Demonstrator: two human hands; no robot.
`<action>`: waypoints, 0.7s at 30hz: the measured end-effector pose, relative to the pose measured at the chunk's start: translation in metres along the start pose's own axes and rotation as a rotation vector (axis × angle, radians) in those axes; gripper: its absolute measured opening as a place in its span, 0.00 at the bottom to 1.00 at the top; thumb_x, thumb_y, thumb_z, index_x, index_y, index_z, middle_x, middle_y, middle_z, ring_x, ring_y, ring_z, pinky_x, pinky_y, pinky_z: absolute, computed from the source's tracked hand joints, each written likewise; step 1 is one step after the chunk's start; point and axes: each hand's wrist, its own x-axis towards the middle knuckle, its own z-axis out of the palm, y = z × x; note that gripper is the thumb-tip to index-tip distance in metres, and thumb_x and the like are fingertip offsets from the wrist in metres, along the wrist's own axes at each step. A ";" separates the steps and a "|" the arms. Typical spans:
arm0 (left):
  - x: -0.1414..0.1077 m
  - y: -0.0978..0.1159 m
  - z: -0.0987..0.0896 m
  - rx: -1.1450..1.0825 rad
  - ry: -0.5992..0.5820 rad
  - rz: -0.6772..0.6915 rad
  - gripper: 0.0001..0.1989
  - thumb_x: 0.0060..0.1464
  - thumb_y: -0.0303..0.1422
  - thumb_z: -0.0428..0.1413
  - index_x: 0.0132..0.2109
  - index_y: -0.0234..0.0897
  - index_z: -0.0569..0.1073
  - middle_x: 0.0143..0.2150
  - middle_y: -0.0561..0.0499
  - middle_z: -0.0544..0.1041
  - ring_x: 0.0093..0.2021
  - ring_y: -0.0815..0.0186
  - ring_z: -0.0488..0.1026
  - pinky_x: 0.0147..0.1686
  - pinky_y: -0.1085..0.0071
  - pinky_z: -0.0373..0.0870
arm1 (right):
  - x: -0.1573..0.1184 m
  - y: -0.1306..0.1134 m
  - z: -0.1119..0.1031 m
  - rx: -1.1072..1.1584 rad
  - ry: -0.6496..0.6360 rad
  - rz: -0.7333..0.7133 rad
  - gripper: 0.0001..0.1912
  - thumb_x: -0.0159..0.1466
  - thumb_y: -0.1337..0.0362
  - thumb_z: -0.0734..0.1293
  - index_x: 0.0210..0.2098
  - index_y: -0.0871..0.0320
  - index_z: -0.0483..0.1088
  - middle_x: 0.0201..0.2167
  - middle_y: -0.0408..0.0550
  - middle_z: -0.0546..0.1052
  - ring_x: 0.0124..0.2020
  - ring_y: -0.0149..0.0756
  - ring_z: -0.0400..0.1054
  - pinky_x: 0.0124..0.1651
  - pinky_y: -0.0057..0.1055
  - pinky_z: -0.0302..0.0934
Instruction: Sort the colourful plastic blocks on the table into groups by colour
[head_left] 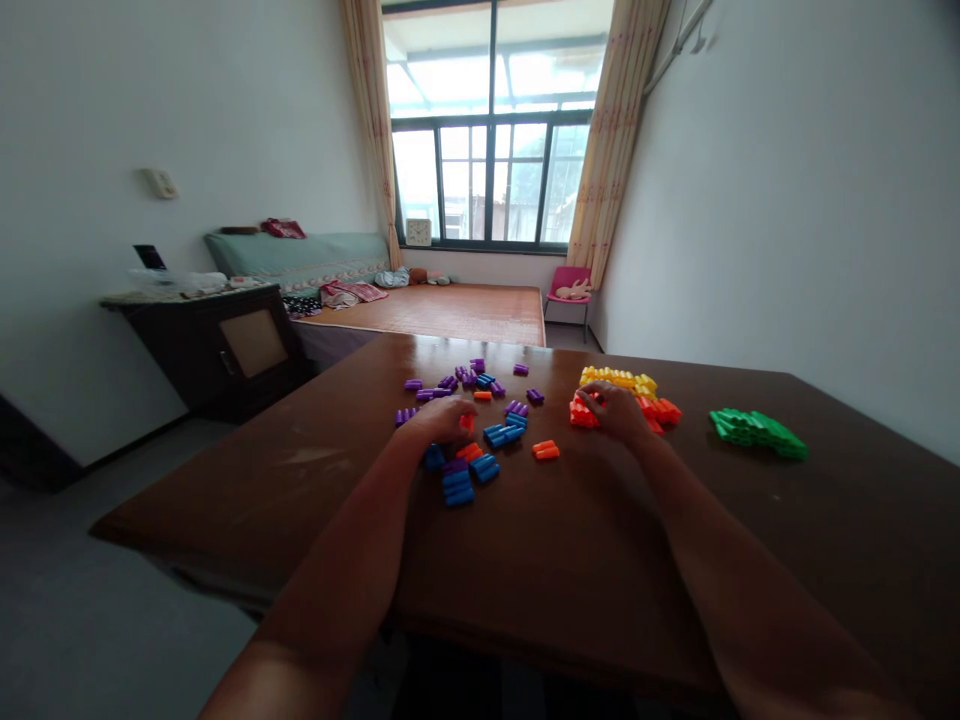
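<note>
My left hand (pixel 444 419) is closed around an orange plastic piece (pixel 467 424) at its fingertips, above a mixed scatter of small ribbed pieces. Around it lie blue pieces (pixel 504 436), purple pieces (pixel 516 409) and a loose orange piece (pixel 546 450). My right hand (pixel 613 408) is at a group of orange pieces (pixel 660 412), its fingers pinched on an orange piece at the near left of the group. The fingers partly hide both held pieces. Yellow pieces (pixel 618 379) sit together just behind the orange group.
Green pieces (pixel 757 433) lie in a cluster to the right on the brown table (pixel 555 560). Past its far edge stand a bed (pixel 465 310), a pink chair (pixel 568 285) and a window. A dark cabinet (pixel 217 345) is at the left.
</note>
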 end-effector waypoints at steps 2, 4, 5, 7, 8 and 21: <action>0.005 0.011 0.007 -0.071 0.138 0.089 0.21 0.43 0.30 0.61 0.48 0.41 0.77 0.43 0.49 0.76 0.37 0.64 0.73 0.38 0.72 0.70 | -0.001 -0.025 0.013 0.185 -0.088 -0.031 0.15 0.62 0.52 0.63 0.38 0.56 0.74 0.34 0.48 0.79 0.33 0.38 0.72 0.39 0.35 0.65; 0.009 0.025 0.015 -0.150 0.192 0.184 0.22 0.46 0.32 0.60 0.51 0.41 0.75 0.46 0.49 0.74 0.36 0.66 0.73 0.39 0.72 0.71 | -0.003 -0.051 0.030 0.400 -0.256 -0.020 0.17 0.61 0.50 0.64 0.41 0.56 0.72 0.32 0.46 0.78 0.30 0.35 0.71 0.34 0.33 0.66; 0.010 0.031 0.019 -0.174 0.203 0.220 0.21 0.48 0.32 0.60 0.51 0.41 0.74 0.47 0.49 0.74 0.35 0.67 0.72 0.38 0.72 0.71 | -0.005 -0.062 0.040 0.494 -0.337 -0.005 0.18 0.61 0.49 0.64 0.43 0.56 0.71 0.32 0.46 0.78 0.30 0.35 0.71 0.33 0.32 0.66; 0.010 0.042 0.026 -0.188 0.232 0.272 0.21 0.48 0.33 0.60 0.51 0.41 0.73 0.46 0.49 0.72 0.36 0.67 0.72 0.38 0.72 0.71 | -0.008 -0.079 0.058 0.635 -0.422 0.021 0.19 0.59 0.49 0.66 0.43 0.56 0.69 0.32 0.45 0.78 0.31 0.35 0.72 0.33 0.31 0.66; 0.010 0.045 0.029 -0.187 0.247 0.293 0.21 0.49 0.33 0.60 0.52 0.42 0.73 0.46 0.49 0.72 0.38 0.66 0.72 0.39 0.72 0.71 | -0.009 -0.083 0.065 0.680 -0.423 0.028 0.19 0.58 0.50 0.67 0.42 0.56 0.69 0.33 0.45 0.78 0.32 0.35 0.72 0.34 0.32 0.67; 0.010 0.039 0.029 -0.128 0.232 0.274 0.14 0.56 0.34 0.55 0.49 0.43 0.76 0.52 0.48 0.74 0.45 0.62 0.74 0.46 0.69 0.70 | 0.002 0.046 -0.012 -0.048 0.089 0.440 0.15 0.56 0.57 0.69 0.39 0.59 0.74 0.33 0.51 0.79 0.36 0.42 0.74 0.40 0.36 0.65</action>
